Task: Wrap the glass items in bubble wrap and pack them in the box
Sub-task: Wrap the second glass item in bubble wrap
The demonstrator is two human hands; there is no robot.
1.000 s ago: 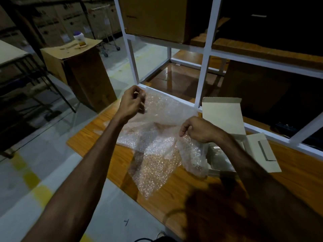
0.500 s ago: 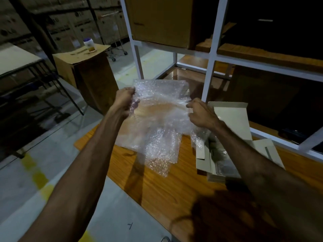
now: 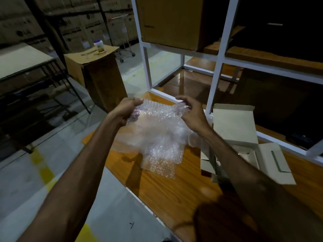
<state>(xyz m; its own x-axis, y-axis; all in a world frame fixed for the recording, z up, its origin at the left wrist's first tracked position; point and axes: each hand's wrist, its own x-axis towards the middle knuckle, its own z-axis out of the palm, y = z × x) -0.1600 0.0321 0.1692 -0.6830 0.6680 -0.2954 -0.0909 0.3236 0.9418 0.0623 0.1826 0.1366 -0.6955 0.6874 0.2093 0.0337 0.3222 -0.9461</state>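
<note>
Bubble wrap sheet [image 3: 158,131]: being spread above the table [image 3: 174,187].
Left hand [image 3: 128,109] and right hand [image 3: 189,111] fingers pinching its top edge; next, probably laying it flat beside open carton [image 3: 236,130].

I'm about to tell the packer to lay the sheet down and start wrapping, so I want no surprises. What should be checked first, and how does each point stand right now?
1. Left hand grips the top edge of the bubble wrap: ok.
2. Right hand pinches the other top corner: ok.
3. Sheet spread flat: not ok, it hangs creased and bunched between the hands.
4. Bare wooden table in front to lay it on: ok.
5. Small cardboard box open beside the sheet: ok, its flap stands up.
6. Glass item ready to wrap: cannot tell, none shows clearly.
</note>
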